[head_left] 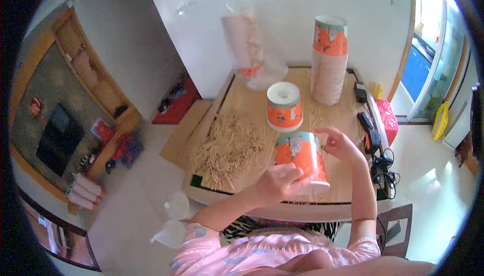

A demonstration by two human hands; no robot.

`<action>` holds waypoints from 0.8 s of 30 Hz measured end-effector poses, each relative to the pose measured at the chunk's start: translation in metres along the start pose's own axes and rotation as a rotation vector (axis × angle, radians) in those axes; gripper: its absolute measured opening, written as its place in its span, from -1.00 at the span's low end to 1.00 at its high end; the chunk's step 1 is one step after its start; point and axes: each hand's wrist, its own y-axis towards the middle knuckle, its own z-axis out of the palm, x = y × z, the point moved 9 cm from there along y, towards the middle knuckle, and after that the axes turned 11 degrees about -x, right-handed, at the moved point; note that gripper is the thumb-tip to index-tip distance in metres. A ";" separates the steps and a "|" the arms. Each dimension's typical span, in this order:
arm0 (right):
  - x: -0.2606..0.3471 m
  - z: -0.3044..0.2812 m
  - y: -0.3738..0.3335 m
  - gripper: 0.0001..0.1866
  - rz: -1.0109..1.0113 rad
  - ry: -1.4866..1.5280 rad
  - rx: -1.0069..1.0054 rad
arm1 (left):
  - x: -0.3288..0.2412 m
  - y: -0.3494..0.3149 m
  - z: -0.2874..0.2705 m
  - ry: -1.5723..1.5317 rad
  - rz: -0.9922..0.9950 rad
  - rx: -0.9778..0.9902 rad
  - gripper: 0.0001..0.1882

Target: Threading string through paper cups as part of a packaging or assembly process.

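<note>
My left hand (280, 182) is closed on the lower left of an orange and teal paper bucket (298, 156), near its white rim. The bucket is tilted over the table's near side, rim toward me. Beside its upper right my right hand (344, 147) is raised, finger and thumb curved and apart, with nothing plainly seen between them. Just behind stands a second paper bucket (285, 115), upside down with its white base up. Left of both lies a loose heap of tan cords (228, 150).
A tall stack of paper buckets (330, 66) stands at the back right, another stack (243, 41) in clear plastic at the back left. Black adapters (372, 137) and cables (384, 172) line the table's right edge. Wrapped stacks (84, 191) lie on the floor at left.
</note>
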 end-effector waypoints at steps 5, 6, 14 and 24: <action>-0.001 -0.022 -0.010 -0.57 0.152 0.318 0.003 | -0.010 0.014 -0.001 -0.020 0.081 0.018 -0.52; -0.003 -0.035 -0.008 -0.62 0.129 0.278 -0.073 | -0.008 0.018 -0.008 -0.053 0.077 -0.034 -0.50; -0.017 -0.149 -0.019 -0.78 -0.103 0.455 -0.913 | 0.082 -0.040 -0.020 0.000 -0.419 -0.431 -0.66; 0.062 -0.199 0.081 -0.88 -0.468 0.083 -1.056 | 0.179 -0.180 0.154 0.020 -0.791 -0.112 -0.76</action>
